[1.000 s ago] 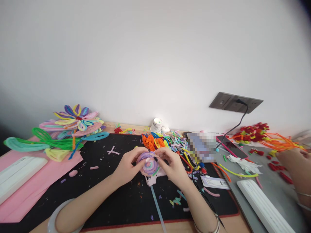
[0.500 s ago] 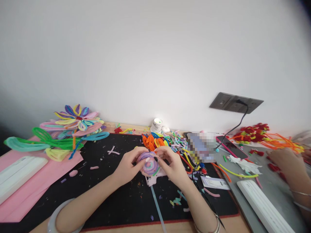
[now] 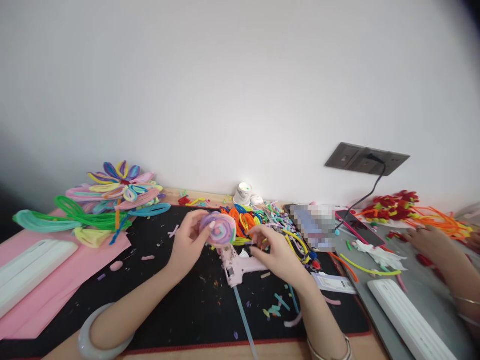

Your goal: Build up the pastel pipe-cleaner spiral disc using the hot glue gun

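A round, flat spiral of pink, purple and blue fuzzy stems (image 3: 219, 229) is pinched in my left hand (image 3: 189, 242), thumb on its face. My right hand (image 3: 273, 252) is apart from the spiral, to its right, with curled, parted fingers and nothing seen between them. It is just above the handle end of a pink glue gun (image 3: 240, 266), which lies on the black mat (image 3: 168, 310) below the spiral. A translucent glue stick (image 3: 244, 315) runs from the gun toward the front edge.
Orange stem bundles (image 3: 242, 220) and colourful scraps lie behind. At left are fuzzy flowers (image 3: 123, 185) and pink sheets (image 3: 97, 255). A blurred device (image 3: 313, 227), a phone (image 3: 360, 228) and a white power strip (image 3: 408, 317) are at right, beside another person's hand (image 3: 431, 245).
My right hand has let go of the spiral and moved right, fingers parted. My left hand has shifted the spiral slightly up and left, uncovering more of the glue gun.
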The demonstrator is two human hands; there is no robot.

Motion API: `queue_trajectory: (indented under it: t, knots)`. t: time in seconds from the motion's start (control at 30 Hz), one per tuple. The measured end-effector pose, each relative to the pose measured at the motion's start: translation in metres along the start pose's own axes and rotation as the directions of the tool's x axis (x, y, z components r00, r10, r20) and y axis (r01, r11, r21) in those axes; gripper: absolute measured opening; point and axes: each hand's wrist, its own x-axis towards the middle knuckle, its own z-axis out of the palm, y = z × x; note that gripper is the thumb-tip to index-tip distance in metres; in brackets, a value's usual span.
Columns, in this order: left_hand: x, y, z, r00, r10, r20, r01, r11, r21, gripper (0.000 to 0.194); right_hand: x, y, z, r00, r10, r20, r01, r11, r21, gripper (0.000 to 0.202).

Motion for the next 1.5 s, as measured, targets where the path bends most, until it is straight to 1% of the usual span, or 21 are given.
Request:
queue_trajectory:
  t: [0.07, 0.13, 0.17, 0.23, 0.33, 0.43, 0.5, 0.57, 0.63, 0.7, 0.73, 0.8, 0.87, 0.97, 1.13, 1.3, 1.5]
  knots:
    - [0.007, 0.001, -0.002, 0.997, -0.03, -0.066, 0.027, 0.998, -0.05, 0.034, -0.004, 0.002, -0.001, 0.99, -0.006, 0.143, 0.021, 0.994, -0.103, 0.036]
    - [0.012, 0.0, -0.003, 0.994, -0.071, -0.084, 0.063, 0.994, -0.095, 0.036, -0.008, 0.003, 0.003, 0.966, -0.004, 0.259, 0.051, 0.983, -0.176, 0.047]
    - [0.013, -0.001, -0.003, 0.993, -0.088, -0.084, 0.079, 0.991, -0.11, 0.037, -0.01, 0.004, 0.007, 0.956, 0.006, 0.295, 0.06, 0.975, -0.215, 0.05]
    - [0.016, -0.003, -0.003, 0.991, -0.101, -0.089, 0.09, 0.989, -0.12, 0.038, -0.013, 0.004, 0.015, 0.95, 0.018, 0.312, 0.077, 0.954, -0.289, 0.052]
    - [0.019, -0.008, -0.006, 0.991, -0.062, -0.121, 0.052, 0.995, -0.085, 0.036, -0.013, 0.004, 0.022, 0.955, -0.014, 0.297, 0.116, 0.937, -0.328, 0.051]
    - [0.023, -0.014, -0.012, 0.988, 0.025, -0.155, -0.028, 0.999, -0.022, 0.034, -0.011, 0.0, 0.016, 0.974, -0.024, 0.226, 0.087, 0.959, -0.271, 0.047]
    - [0.026, -0.019, -0.016, 0.985, 0.064, -0.163, -0.059, 0.998, 0.031, 0.032, -0.009, -0.002, 0.008, 0.99, -0.011, 0.144, 0.036, 0.985, -0.171, 0.039]
    - [0.026, -0.022, -0.019, 0.985, 0.09, -0.151, -0.076, 0.993, 0.093, 0.031, -0.007, -0.002, 0.001, 0.998, 0.019, 0.061, -0.017, 0.999, -0.041, 0.026]
    - [0.025, -0.024, -0.02, 0.988, 0.12, -0.096, -0.103, 0.981, 0.162, 0.03, -0.007, 0.002, -0.001, 0.997, 0.079, -0.025, -0.076, 0.992, 0.1, 0.015]
    - [0.022, -0.024, -0.019, 0.986, 0.166, -0.01, -0.159, 0.957, 0.241, 0.027, -0.006, 0.009, 0.002, 0.985, 0.152, -0.08, -0.127, 0.958, 0.259, 0.015]
    - [0.02, -0.022, -0.018, 0.981, 0.193, 0.034, -0.195, 0.939, 0.284, 0.025, -0.006, 0.012, 0.005, 0.98, 0.184, -0.079, -0.147, 0.929, 0.34, 0.019]
    - [0.016, -0.019, -0.016, 0.964, 0.241, 0.116, -0.267, 0.893, 0.362, 0.022, -0.006, 0.016, 0.011, 0.973, 0.224, -0.045, -0.181, 0.875, 0.449, 0.022]
    - [0.013, -0.015, -0.015, 0.947, 0.27, 0.177, -0.32, 0.857, 0.404, 0.02, -0.005, 0.016, 0.017, 0.969, 0.247, -0.016, -0.207, 0.844, 0.495, 0.023]
    - [0.011, -0.014, -0.014, 0.929, 0.288, 0.233, -0.362, 0.837, 0.409, 0.018, -0.004, 0.011, 0.02, 0.964, 0.265, 0.0, -0.229, 0.835, 0.501, 0.022]
    - [0.009, -0.016, -0.014, 0.921, 0.286, 0.265, -0.377, 0.827, 0.416, 0.019, -0.004, 0.008, 0.021, 0.966, 0.258, 0.003, -0.222, 0.824, 0.521, 0.025]
    - [0.009, -0.012, -0.013, 0.904, 0.317, 0.288, -0.415, 0.815, 0.404, 0.017, -0.003, 0.008, 0.023, 0.97, 0.245, 0.001, -0.206, 0.814, 0.544, 0.024]
    - [0.009, -0.014, -0.014, 0.911, 0.312, 0.269, -0.401, 0.818, 0.412, 0.018, -0.003, 0.004, 0.02, 0.968, 0.25, -0.004, -0.214, 0.835, 0.506, 0.026]
